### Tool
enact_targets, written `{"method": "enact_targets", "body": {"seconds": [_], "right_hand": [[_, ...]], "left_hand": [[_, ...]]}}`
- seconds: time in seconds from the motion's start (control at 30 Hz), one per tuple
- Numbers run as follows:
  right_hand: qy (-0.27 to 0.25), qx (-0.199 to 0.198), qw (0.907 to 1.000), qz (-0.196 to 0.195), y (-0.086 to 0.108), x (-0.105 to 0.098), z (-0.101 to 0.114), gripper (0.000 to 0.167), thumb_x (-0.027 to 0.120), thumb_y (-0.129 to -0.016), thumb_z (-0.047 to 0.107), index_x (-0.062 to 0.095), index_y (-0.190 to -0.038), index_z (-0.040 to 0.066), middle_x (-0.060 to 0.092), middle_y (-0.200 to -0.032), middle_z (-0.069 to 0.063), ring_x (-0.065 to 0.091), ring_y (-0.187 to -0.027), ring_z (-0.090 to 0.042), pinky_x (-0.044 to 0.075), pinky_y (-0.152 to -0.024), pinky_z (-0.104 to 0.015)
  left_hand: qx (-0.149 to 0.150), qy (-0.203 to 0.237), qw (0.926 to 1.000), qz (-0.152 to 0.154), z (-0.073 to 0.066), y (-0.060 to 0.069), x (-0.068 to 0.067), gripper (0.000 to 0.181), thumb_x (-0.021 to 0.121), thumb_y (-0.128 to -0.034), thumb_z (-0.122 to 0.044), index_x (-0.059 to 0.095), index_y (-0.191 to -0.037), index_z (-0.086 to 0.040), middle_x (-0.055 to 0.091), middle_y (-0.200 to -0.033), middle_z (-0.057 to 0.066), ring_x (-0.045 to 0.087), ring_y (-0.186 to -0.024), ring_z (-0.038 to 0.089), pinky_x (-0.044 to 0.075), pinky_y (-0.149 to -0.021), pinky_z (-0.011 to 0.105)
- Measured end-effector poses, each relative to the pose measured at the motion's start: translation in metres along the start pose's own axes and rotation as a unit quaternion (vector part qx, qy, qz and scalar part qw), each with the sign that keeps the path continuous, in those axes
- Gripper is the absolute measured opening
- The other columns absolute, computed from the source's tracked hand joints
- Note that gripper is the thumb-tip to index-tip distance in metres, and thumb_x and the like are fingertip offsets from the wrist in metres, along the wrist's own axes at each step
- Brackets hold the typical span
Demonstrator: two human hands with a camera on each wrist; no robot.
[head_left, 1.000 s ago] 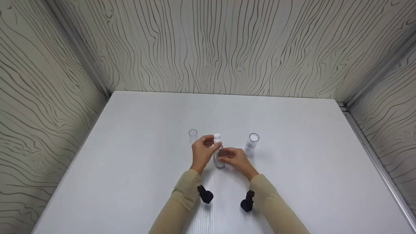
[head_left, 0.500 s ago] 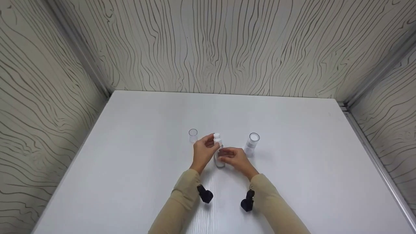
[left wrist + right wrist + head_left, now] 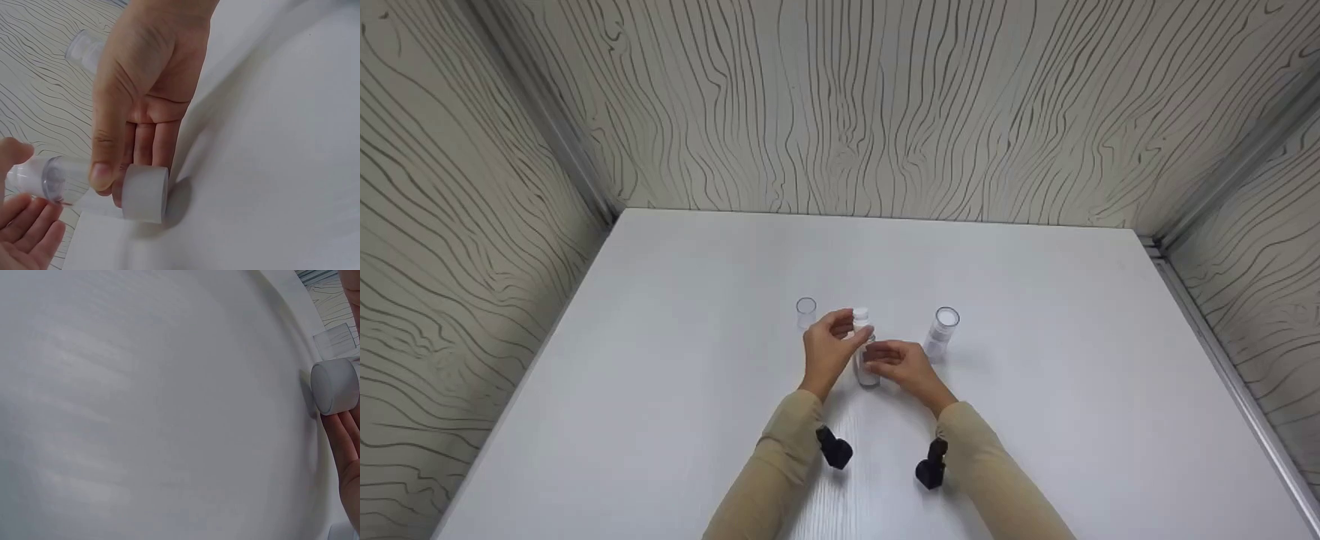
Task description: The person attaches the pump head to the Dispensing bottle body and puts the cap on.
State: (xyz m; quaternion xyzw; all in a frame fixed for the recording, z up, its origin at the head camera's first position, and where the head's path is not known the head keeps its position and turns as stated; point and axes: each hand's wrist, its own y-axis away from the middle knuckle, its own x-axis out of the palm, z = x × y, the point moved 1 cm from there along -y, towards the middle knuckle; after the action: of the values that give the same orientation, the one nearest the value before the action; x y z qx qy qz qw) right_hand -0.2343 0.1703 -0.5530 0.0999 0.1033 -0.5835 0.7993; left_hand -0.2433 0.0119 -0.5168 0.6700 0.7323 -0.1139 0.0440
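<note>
A slim clear bottle (image 3: 868, 379) with a white top and a white base is held between both hands, its base toward me in the head view. My left hand (image 3: 826, 349) pinches the upper part just under the white top, thumb in front and fingers behind. Lower down, my right hand (image 3: 911, 369) grips the clear body between thumb and fingers. The left wrist view shows the white base (image 3: 145, 194) close to the right thumb, with the left fingers (image 3: 34, 225) at the other end. In the right wrist view the round base (image 3: 334, 385) faces the camera.
A small clear cap (image 3: 806, 313) stands on the white table (image 3: 697, 315) just beyond my left hand. Behind my right hand stands another clear container (image 3: 941, 334) with white inside. Wood-patterned panels (image 3: 840, 112) rise along the back and sides.
My left hand tilts slightly at the bottle's upper end and comes back to almost the same pose. The right hand and the bottle stay nearly still.
</note>
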Motion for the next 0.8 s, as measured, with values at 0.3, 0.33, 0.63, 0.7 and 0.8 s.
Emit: {"method": "enact_targets", "body": {"seconds": [0.3,0.33,0.63,0.7,0.8], "right_hand": [[-0.002,0.002,1.0000,-0.001,0.0003,0.0003,-0.0014,0.042,0.069,-0.088,0.009,0.058,-0.122,-0.013,0.063,-0.121,-0.032,0.063,-0.113,-0.042,0.057,-0.093,-0.026],[-0.002,0.001,1.0000,-0.003,0.0003,0.0004,-0.0016,0.042,0.069,-0.088,0.009,0.058,-0.122,-0.013,0.063,-0.121,-0.033,0.063,-0.113,-0.042,0.057,-0.092,-0.026],[-0.010,0.002,0.9999,-0.003,0.0008,0.0009,-0.0020,0.043,0.069,-0.087,0.009,0.058,-0.122,-0.013,0.063,-0.121,-0.032,0.064,-0.113,-0.041,0.058,-0.091,-0.025],[-0.008,0.003,1.0000,-0.005,0.0008,0.0011,-0.0022,0.043,0.070,-0.087,0.010,0.058,-0.122,-0.013,0.063,-0.121,-0.032,0.065,-0.112,-0.041,0.058,-0.091,-0.025],[-0.003,0.004,1.0000,-0.008,0.0005,0.0011,-0.0026,0.042,0.070,-0.087,0.010,0.059,-0.121,-0.012,0.064,-0.120,-0.032,0.065,-0.111,-0.040,0.058,-0.091,-0.025]], "left_hand": [[0.004,-0.007,0.9996,-0.026,-0.0001,0.0010,0.0021,0.044,0.084,-0.0734,-0.025,0.067,-0.106,-0.001,0.072,-0.101,0.014,0.071,-0.092,0.022,0.059,-0.087,0.034],[0.004,-0.007,0.9996,-0.028,-0.0001,0.0006,0.0023,0.044,0.084,-0.0731,-0.025,0.067,-0.106,-0.001,0.072,-0.100,0.014,0.070,-0.092,0.022,0.059,-0.087,0.034],[0.000,-0.003,0.9996,-0.029,-0.0002,-0.0003,0.0038,0.041,0.083,-0.0735,-0.021,0.067,-0.105,-0.001,0.071,-0.099,0.014,0.070,-0.090,0.022,0.059,-0.086,0.034],[0.000,-0.003,0.9996,-0.029,-0.0007,0.0000,0.0039,0.040,0.083,-0.0737,-0.020,0.067,-0.105,-0.001,0.071,-0.099,0.014,0.070,-0.091,0.022,0.059,-0.086,0.034],[0.007,-0.006,0.9995,-0.029,-0.0015,0.0002,0.0033,0.039,0.083,-0.0739,-0.018,0.067,-0.104,0.000,0.072,-0.099,0.014,0.071,-0.090,0.023,0.059,-0.085,0.033]]}}
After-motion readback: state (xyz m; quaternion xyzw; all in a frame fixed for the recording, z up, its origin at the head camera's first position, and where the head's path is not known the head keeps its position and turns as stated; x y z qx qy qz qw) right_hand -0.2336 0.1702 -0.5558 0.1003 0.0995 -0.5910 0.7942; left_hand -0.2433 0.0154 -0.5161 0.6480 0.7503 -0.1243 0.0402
